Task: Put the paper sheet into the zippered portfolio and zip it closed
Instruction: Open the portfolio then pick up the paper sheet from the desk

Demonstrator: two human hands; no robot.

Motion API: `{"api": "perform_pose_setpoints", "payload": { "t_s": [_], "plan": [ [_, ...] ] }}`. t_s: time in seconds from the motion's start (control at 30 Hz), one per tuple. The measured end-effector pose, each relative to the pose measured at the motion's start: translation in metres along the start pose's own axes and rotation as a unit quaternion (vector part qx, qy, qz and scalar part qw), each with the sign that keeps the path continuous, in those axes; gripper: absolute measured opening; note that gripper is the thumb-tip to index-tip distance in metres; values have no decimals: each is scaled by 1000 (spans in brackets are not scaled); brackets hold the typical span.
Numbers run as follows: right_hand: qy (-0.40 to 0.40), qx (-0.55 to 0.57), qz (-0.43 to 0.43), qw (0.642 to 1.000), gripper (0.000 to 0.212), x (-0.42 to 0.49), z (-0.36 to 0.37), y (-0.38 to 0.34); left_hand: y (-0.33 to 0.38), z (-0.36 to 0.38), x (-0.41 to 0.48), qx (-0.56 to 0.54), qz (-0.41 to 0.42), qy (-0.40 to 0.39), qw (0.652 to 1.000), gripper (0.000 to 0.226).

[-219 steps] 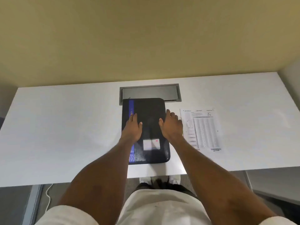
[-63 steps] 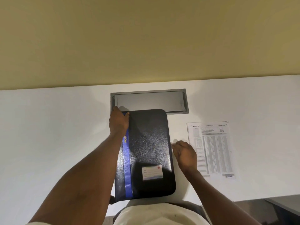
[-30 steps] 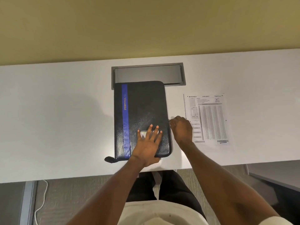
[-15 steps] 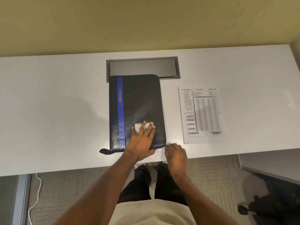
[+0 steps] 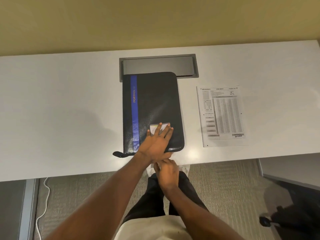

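The black zippered portfolio [image 5: 154, 101], with a blue stripe along its left side, lies shut on the white desk [image 5: 60, 110]. My left hand [image 5: 156, 141] rests flat on its near part with the fingers spread over a small card label. My right hand [image 5: 167, 174] is at the portfolio's near edge, just under my left wrist. Its fingers are pinched at the zipper line and its fingertips are partly hidden. The printed paper sheet [image 5: 223, 115] lies flat on the desk to the right of the portfolio, apart from it.
A grey cable hatch [image 5: 157, 65] is set into the desk just behind the portfolio. A black tab [image 5: 118, 154] sticks out at the portfolio's near left corner. A white cable [image 5: 43, 205] lies on the floor at the left, and dark furniture [image 5: 285, 213] stands at the lower right.
My right hand has slid from the portfolio's right edge, around its near right corner, to the middle of its near edge. My left hand has stayed pressed on the cover.
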State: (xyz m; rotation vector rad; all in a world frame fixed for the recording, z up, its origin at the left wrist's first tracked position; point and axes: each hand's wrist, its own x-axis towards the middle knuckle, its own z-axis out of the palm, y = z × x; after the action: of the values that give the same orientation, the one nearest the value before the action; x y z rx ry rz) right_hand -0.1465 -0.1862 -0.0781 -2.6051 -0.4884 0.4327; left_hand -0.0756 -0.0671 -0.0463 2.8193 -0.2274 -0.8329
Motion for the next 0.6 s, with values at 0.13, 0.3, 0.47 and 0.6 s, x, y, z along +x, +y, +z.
{"api": "perform_pose_setpoints", "payload": {
  "t_s": [0.13, 0.3, 0.47, 0.6],
  "plan": [
    [-25, -12, -9, 1000, 7, 5, 13, -26, 1, 0, -5, -9, 2, 11, 1000, 97],
    [-161, 51, 19, 985, 29, 5, 36, -48, 2, -2, -9, -11, -2, 14, 1000, 92],
    [-128, 601, 271, 741, 12, 5, 33, -53, 6, -1, -16, -2, -21, 27, 999, 86],
    [-132, 380, 209, 891, 19, 2, 14, -54, 12, -6, -24, -26, -37, 44, 998, 83]
  ]
}}
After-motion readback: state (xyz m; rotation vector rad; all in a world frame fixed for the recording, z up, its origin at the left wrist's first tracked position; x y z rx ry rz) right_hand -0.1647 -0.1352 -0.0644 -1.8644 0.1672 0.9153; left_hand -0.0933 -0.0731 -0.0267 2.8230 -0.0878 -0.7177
